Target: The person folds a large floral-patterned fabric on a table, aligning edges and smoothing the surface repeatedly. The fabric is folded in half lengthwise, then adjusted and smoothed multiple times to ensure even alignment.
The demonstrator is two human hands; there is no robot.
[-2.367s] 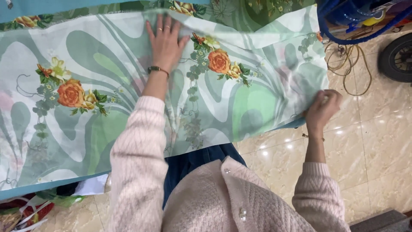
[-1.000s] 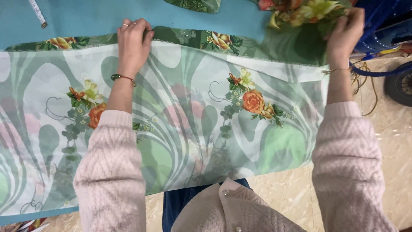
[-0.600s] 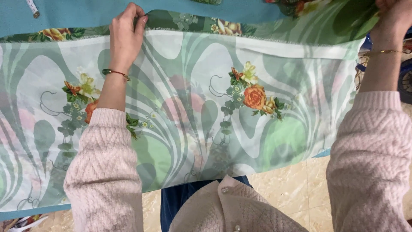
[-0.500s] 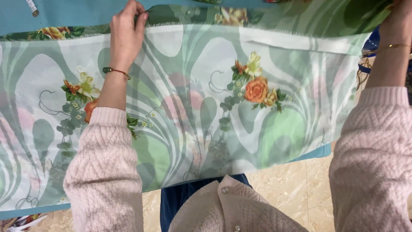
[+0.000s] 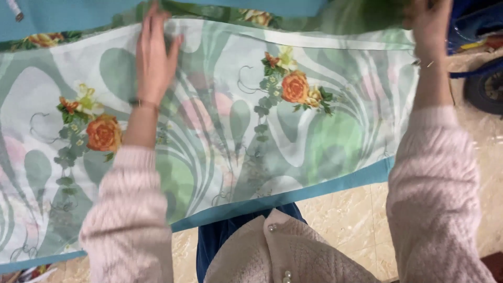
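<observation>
While your left hand (image 5: 154, 55) lies flat on the green floral fabric (image 5: 236, 131), its fingers (image 5: 149, 21) are stretched out and slightly apart, pressing nothing closed. Your right hand (image 5: 427, 23) reaches the cloth's far right corner, but its fingers run past the frame edge, so you cannot tell whether they pinch it. Below your fingers the fabric spreads wide across the blue bench (image 5: 335, 188), an orange rose print (image 5: 295, 86) lying between your two hands.
</observation>
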